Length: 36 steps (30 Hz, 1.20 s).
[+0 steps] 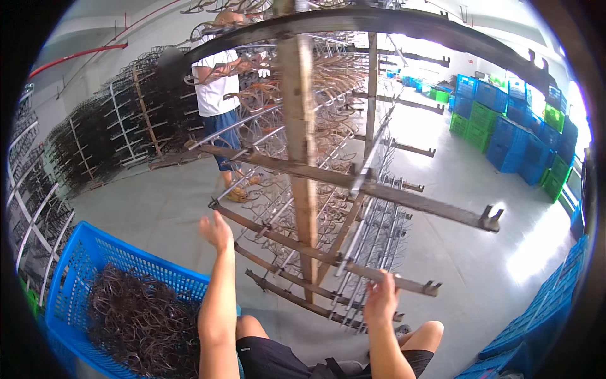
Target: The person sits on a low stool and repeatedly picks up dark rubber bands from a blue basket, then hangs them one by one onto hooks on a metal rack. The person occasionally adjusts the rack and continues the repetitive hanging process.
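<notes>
A tall metal rack with notched cross arms (426, 209) and a central post (303, 142) stands before me. My left hand (218, 231) is raised beside the left end of a lower arm, fingers apart and blurred, with nothing seen in it. My right hand (381, 294) is at the right part of that lower arm, fingers bent; whether it grips anything is unclear. Metal rods (367, 237) lie across the arms, the low ones bearing thin prongs. Thin, curved brown pieces (272, 94) hang in rows further back. A blue plastic basket (128, 251) at lower left holds a heap of dark curved pieces (142, 317).
A person (218, 94) in a white shirt stands behind the rack, hands at its upper rows. Loaded racks (128, 113) line the left wall. Blue and green crates (506, 137) are stacked at right, and more blue crates (535, 303) stand at lower right.
</notes>
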{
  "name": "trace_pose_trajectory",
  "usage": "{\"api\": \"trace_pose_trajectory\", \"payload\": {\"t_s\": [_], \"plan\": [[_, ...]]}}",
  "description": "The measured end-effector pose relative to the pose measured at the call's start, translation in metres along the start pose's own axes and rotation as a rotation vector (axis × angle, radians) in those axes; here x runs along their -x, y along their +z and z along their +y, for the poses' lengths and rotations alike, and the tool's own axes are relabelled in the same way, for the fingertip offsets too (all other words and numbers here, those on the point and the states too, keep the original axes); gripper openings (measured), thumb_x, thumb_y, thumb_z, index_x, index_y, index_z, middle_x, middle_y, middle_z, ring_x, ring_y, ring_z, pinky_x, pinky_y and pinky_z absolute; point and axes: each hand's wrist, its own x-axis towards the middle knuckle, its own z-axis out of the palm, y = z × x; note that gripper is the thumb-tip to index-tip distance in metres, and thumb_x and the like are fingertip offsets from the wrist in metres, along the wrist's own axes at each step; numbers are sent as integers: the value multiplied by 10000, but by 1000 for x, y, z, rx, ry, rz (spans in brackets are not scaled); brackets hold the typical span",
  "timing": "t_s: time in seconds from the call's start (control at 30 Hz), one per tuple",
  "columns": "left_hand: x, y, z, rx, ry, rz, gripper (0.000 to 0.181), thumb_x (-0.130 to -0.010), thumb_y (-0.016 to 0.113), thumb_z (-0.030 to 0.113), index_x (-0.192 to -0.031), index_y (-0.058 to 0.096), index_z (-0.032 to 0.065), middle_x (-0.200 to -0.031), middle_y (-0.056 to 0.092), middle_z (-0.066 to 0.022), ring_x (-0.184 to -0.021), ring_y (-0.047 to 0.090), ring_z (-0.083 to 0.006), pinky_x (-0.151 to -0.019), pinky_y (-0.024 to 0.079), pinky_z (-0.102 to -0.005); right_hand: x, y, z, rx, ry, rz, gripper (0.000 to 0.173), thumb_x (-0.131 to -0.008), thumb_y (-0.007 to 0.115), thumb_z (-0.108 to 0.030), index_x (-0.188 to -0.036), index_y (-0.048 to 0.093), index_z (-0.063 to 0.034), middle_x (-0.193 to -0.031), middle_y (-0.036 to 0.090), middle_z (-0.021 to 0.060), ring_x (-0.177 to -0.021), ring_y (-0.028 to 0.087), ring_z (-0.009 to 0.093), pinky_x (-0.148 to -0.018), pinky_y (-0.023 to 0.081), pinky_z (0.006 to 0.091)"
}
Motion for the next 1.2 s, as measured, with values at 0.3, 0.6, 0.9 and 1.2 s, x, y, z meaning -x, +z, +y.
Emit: {"api": "trace_pose_trajectory", "payload": {"t_s": [0.3,0.6,0.9,1.2], "plan": [[151,-61,39,930,-797,-658,735,-859,527,496,-1318,300,-33,-1299,390,-152,-1180,393,-272,-1016,292,-371,16,-55,-70,-14,537,-347,514,-921,417,-437,-1307,410,-97,-1117,571,146,-989,557,294,-870,429,473],[155,-6,76,563,-545,-423,632,-939,348,392,-1266,261,-142,-1224,414,-315,-1137,437,-386,-976,319,-410,-32,5,-88,555,1083,-933,609,-928,464,-366,-1330,281,54,-1186,507,206,-936,586,281,-693,528,359],[149,-1,79,384,-465,-334,585,-948,342,349,-1261,266,-140,-1211,428,-339,-1109,466,-415,-940,346,-422,-29,19,-70,908,1013,-877,467,-855,481,-65,-1290,315,-30,-797,532,77,-627,485,124,-536,385,237],[51,57,-16,375,-389,-445,466,-930,364,358,-1087,409,-78,-1019,537,-303,-955,530,-421,-856,377,-453,20,72,2,804,979,-648,509,-769,435,12,-1268,428,-88,-804,554,73,-625,532,139,-520,423,248]]}}
